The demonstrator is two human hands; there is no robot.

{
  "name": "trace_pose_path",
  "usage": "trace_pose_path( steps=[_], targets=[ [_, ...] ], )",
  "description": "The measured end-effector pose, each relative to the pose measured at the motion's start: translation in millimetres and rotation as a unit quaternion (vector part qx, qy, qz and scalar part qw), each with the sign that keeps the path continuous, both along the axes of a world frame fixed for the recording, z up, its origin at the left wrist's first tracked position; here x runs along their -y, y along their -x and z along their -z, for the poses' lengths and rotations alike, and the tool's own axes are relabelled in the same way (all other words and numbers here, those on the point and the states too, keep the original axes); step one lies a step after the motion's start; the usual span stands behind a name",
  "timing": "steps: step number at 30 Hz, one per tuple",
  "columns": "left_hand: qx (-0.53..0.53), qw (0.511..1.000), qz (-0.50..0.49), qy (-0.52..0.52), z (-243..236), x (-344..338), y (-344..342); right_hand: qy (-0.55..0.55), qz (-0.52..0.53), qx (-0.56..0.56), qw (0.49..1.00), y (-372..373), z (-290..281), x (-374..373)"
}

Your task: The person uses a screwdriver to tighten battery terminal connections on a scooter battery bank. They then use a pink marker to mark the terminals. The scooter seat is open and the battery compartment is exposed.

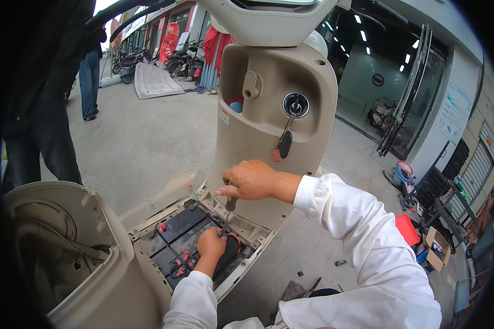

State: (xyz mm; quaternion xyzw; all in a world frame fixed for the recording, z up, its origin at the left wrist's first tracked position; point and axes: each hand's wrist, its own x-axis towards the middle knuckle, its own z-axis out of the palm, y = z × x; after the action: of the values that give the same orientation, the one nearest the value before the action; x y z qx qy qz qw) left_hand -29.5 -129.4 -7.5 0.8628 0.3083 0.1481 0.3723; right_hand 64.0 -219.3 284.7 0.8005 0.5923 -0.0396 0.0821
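Note:
My right hand (251, 180) is closed around the handle of a screwdriver (231, 204), whose thin shaft points down into the open footwell of a beige scooter (206, 153). Down by the tip, my left hand (211, 244) has its fingers pinched together; what they hold is hidden. Below and beside it lie dark batteries (187, 226) with red terminal covers (181, 262) and black cables. A black rounded part with an orange wire (236, 239) sits just right of my left hand.
A key with a black fob (285, 143) hangs from the ignition. The scooter's open seat compartment (110, 241) stands at the left. A person in dark clothes (44, 126) is close by on the left. Tools (314, 286) lie on the ground, and an open cardboard box (437, 249) stands at the right.

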Motion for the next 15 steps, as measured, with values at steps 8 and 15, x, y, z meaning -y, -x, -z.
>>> trace_pose_path(
  steps=[8,15],
  targets=[
    [-0.018,1.000,0.008,-0.013,-13,6,-4,0.025,0.027,-0.052,0.998,2,-11,0],
    [-0.024,1.000,0.001,0.012,-24,13,-4,-0.097,-0.066,0.012,0.993,-13,17,3]
  ],
)
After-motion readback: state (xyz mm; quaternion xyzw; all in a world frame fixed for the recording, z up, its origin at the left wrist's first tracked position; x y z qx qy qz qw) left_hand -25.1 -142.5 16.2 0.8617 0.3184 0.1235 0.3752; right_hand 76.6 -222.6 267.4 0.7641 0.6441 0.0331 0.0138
